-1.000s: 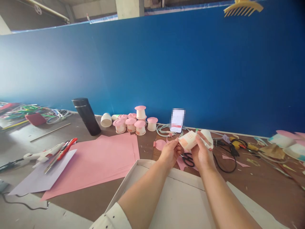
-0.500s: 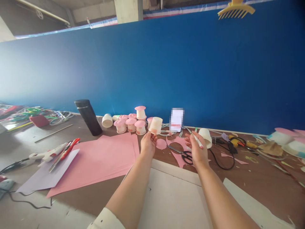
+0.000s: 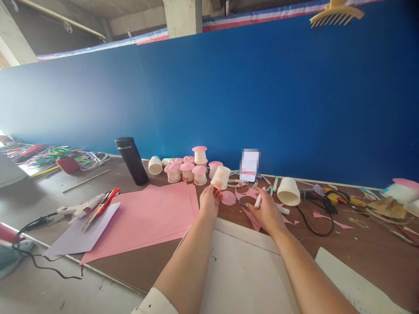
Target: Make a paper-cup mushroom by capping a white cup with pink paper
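My left hand (image 3: 209, 203) grips an upside-down white paper cup (image 3: 220, 176) by its lower rim. Pink window shapes and a darker pink door patch show on its side. In my right hand (image 3: 269, 213) is a white marker pen (image 3: 258, 201), apart from the cup. A pink paper disc (image 3: 228, 198) lies between my hands, with the scissors (image 3: 241, 203) mostly hidden behind my right hand. Beyond, several small cups with pink lids (image 3: 187, 171) stand together, one stacked on top. A stack of plain paper cups (image 3: 288, 191) lies tipped right of my right hand.
Pink paper sheets (image 3: 150, 213) lie left, with a utility knife (image 3: 101, 208) and a glue gun (image 3: 80, 209) on or beside them. A black flask (image 3: 132, 161) stands behind. Black cable (image 3: 316, 232) and paper scraps lie right. A blue partition (image 3: 245, 96) closes the back.
The cup has turned in my left hand, bringing its windows into view. My right hand has lowered and turned with the marker pen. The camera view has shifted left.
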A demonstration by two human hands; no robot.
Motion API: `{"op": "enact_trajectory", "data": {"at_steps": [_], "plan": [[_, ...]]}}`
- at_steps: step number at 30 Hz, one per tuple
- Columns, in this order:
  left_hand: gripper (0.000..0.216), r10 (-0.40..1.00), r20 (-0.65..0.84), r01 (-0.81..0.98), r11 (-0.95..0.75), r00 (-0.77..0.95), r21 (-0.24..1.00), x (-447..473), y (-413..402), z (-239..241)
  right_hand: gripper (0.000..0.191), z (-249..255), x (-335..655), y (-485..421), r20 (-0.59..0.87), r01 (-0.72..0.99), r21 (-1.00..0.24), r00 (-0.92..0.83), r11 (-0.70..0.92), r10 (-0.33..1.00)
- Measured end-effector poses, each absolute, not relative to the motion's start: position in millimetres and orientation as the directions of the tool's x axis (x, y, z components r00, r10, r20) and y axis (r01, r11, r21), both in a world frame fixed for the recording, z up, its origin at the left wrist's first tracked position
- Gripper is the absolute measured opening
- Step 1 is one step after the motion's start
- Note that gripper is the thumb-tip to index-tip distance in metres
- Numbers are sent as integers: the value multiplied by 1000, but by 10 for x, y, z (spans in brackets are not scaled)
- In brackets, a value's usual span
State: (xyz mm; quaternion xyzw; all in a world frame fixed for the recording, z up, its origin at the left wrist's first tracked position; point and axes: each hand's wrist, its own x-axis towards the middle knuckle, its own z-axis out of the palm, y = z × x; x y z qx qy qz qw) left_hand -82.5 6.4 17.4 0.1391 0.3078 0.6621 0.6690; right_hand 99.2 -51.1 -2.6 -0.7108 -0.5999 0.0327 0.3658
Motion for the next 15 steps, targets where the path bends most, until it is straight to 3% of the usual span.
{"op": "enact_trajectory", "data": {"at_steps": [10, 15], "plan": [[9, 961, -265, -784, 103, -81, 613, -807, 79, 159, 66, 106, 970, -593, 267, 933, -318, 258, -167, 929], [10, 960, -271, -785, 110, -76, 610, -808, 68, 180, 60, 141, 963, -600, 249, 925, -317, 295, -210, 922]]}}
